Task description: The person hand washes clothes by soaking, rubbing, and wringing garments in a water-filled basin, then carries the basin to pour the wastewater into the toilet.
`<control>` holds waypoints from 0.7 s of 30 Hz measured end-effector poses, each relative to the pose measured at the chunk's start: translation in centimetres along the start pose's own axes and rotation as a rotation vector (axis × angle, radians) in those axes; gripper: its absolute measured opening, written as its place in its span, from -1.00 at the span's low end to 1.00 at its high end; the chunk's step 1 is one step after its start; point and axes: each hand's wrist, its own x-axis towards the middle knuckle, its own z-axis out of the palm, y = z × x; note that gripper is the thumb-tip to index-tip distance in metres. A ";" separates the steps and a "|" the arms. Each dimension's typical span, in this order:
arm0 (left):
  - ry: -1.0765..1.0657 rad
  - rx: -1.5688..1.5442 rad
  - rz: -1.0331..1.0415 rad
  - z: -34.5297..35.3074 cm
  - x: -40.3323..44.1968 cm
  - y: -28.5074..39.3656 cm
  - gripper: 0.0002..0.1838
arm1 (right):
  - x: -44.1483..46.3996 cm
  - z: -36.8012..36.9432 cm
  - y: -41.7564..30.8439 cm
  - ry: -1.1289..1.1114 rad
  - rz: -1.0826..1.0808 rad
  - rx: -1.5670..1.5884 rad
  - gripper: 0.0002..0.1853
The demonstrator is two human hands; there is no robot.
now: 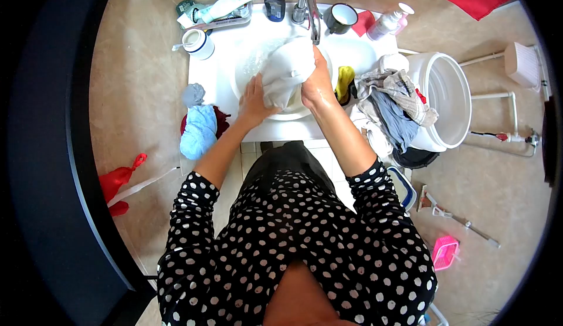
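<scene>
A wet-looking white cloth [286, 71] is bunched over the basin [236, 80], under the tap [314, 24]. My right hand [318, 81] is closed around the cloth's right side, just below the spout, and its wrist looks wet. On the lower left edge of the cloth, my left hand [254, 98] grips it between the fingers and thumb. Bubbly water [252, 59] shows in the basin to the left of the cloth. The cloth's exact kind cannot be made out.
Right of the basin lie a yellow-and-black cloth [345, 84] and a clothes pile [399, 106] against a white bucket [463, 100]. A blue towel [199, 132] sits at the left edge. Behind stand a dark bottle [274, 6], a mug [341, 19] and pump bottles [384, 26].
</scene>
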 end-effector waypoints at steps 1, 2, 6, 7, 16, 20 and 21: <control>-0.029 0.045 -0.041 0.7 0.0 0.5 0.32 | -0.4 0.7 -0.9 -0.013 0.001 0.019 -0.73; -0.059 0.092 -0.081 1.4 0.1 0.9 0.36 | -0.7 1.4 -1.5 -0.071 0.005 0.084 -0.72; 0.059 0.060 -0.052 3.8 2.9 1.8 0.24 | -3.4 4.1 -3.2 -0.220 -0.013 0.239 -0.67; 0.127 0.006 -0.003 3.3 3.6 2.3 0.19 | -4.2 4.4 -3.4 -0.242 -0.025 0.251 -0.66; 0.565 -0.332 0.442 -6.4 5.6 5.9 -0.26 | -6.7 -0.7 -3.2 -0.215 0.174 0.548 -0.54; 0.398 -1.070 0.520 -9.1 5.6 6.6 -0.54 | -2.6 -4.1 0.6 -0.077 0.240 0.553 -0.60; 0.308 -1.340 0.520 -9.4 5.5 6.8 -0.63 | -1.8 -4.4 2.0 -0.074 0.285 0.573 -0.58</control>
